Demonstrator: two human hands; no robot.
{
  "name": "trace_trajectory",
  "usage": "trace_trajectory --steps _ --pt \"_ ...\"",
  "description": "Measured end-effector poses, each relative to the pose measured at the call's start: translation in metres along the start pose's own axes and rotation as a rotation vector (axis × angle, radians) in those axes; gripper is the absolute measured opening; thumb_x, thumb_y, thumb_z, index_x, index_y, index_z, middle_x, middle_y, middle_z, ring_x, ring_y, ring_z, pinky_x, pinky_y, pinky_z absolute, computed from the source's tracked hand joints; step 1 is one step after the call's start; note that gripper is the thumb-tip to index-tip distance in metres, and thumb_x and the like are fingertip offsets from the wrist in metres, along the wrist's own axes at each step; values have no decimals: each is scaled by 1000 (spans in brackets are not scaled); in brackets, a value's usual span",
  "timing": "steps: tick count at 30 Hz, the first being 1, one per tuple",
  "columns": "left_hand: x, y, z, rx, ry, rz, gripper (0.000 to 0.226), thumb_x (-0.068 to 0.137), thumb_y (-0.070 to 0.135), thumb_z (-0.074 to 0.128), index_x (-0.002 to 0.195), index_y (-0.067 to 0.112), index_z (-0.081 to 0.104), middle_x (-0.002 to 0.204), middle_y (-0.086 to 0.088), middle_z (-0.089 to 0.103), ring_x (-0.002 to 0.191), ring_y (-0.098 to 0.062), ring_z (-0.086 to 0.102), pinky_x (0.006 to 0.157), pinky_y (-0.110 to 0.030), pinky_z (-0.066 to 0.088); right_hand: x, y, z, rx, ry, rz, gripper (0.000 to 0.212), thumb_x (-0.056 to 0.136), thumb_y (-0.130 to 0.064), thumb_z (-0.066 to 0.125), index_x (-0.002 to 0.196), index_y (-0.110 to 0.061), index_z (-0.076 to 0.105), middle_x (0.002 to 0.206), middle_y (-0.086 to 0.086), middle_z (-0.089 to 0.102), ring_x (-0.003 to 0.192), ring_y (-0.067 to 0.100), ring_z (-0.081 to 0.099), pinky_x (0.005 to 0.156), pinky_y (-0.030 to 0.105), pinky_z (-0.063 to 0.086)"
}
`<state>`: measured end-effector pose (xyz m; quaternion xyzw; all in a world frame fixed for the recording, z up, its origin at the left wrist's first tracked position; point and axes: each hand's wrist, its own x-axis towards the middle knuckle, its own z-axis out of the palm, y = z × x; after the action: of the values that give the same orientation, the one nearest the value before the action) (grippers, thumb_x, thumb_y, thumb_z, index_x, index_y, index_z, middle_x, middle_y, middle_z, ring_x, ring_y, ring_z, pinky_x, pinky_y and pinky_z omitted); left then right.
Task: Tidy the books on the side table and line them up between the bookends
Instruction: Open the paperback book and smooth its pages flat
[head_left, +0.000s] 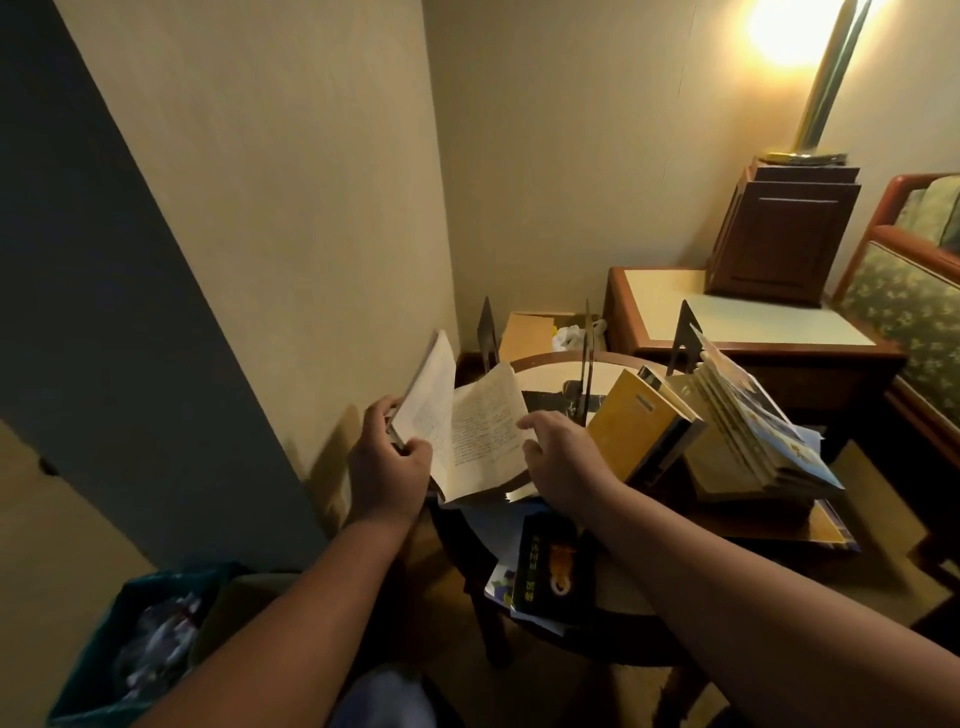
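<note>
An open book with printed pages lies half lifted at the left of the round side table. My left hand grips its left cover and pages. My right hand hovers over its right page with fingers spread, holding nothing. Dark metal bookends stand at the back: one at the left, one in the middle, one at the right. A yellow book leans to the right of my right hand, beside a slumped stack of thin books. A black book lies at the table's front.
A teal bin with crumpled paper stands on the floor at lower left. Behind the table sit a cardboard box, a wooden low table with a dark wood lamp base, and a floral armchair. A wall runs close on the left.
</note>
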<state>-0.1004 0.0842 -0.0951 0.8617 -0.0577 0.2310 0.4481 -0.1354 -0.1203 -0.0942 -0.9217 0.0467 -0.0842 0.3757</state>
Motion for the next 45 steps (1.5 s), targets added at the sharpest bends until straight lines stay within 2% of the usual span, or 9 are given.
trace_trajectory --steps 4,7,13,18,22,25,32,41,45 --pt "-1 -16 -15 65 -13 -51 58 87 6 66 140 19 44 138 -9 54 119 -26 57 68 -7 44 6 5 10 -184 -38 25 50 96 -27 63 142 -18 46 142 4 43 124 23 51 95 37 56" --pt "2 -26 -20 115 -57 -67 53 86 9 68 136 19 53 135 -9 59 118 -26 60 82 -23 49 14 2 14 40 47 175 43 93 -16 67 131 -17 46 125 5 55 99 18 61 78 34 61" --pt "10 -21 -22 151 -131 -31 58 87 8 69 140 19 48 138 -4 56 124 -23 56 76 -11 44 25 -6 8 253 170 197 42 88 -6 71 125 -14 52 108 4 64 89 15 64 57 23 55" --pt "12 -12 -6 146 -297 78 64 86 11 70 143 23 42 139 -5 51 126 -24 52 96 -37 54 12 -2 -8 224 289 98 37 88 -7 70 121 -13 55 108 0 62 93 17 64 52 20 52" --pt "10 -3 -7 406 -182 250 59 80 15 72 134 29 55 137 -5 43 119 -26 46 89 -40 53 4 -10 -11 248 302 -15 33 88 -11 72 118 -14 58 109 -1 64 87 9 64 53 13 53" --pt "12 3 -14 265 -89 394 38 81 6 71 115 22 70 116 -2 59 102 -17 57 78 -31 57 3 -23 -5 198 266 -132 33 88 -18 74 118 -14 59 109 -4 65 83 4 65 63 20 59" --pt "33 32 -19 -228 -374 -322 31 92 36 67 112 11 72 95 -5 74 80 -18 73 68 -30 62 4 -63 27 151 185 -295 24 91 -32 71 109 -23 56 100 -8 63 84 6 63 63 20 55" --pt "44 19 -28 -24 -344 -409 18 79 17 78 90 13 64 92 -4 65 86 -20 63 57 -24 48 -3 -44 30 39 163 -283 25 91 -6 66 115 -13 62 120 4 65 112 19 63 75 13 50" --pt "40 9 -28 61 -350 -363 57 85 15 68 138 23 48 124 -5 57 96 -22 60 46 -18 41 -3 -30 22 -215 -42 -286 33 93 -24 67 125 -22 60 139 -1 56 132 21 48 100 33 50"
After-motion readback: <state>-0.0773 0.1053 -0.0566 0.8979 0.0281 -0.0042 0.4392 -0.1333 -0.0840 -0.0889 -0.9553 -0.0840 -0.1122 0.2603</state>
